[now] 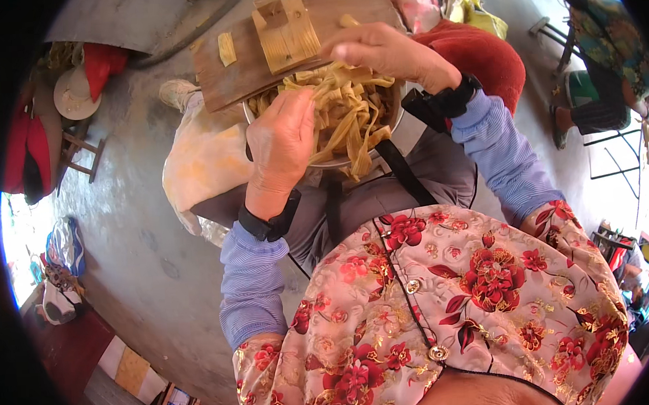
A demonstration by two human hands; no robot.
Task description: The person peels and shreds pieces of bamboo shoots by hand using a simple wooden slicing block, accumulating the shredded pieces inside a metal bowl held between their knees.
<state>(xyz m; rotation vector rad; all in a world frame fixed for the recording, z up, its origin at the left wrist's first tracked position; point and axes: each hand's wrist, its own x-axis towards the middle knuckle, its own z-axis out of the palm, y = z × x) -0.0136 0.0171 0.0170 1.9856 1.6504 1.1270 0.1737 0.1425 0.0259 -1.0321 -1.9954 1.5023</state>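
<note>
Pale yellow strips piled in metal bowl on person's lap, some hanging over rim. L hand pressed flat on pile, fingers together. R hand above bowl, fingertips pinching a strip. Wooden board w/ small wooden block tool just behind bowl.

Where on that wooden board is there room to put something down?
The board is bare at its left end, around the small yellow piece. Its middle holds a wooden block. The bowl is crowded with strips and both hands.

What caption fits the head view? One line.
Both hands, left hand and right hand, work yellow strips in a bowl.
</note>
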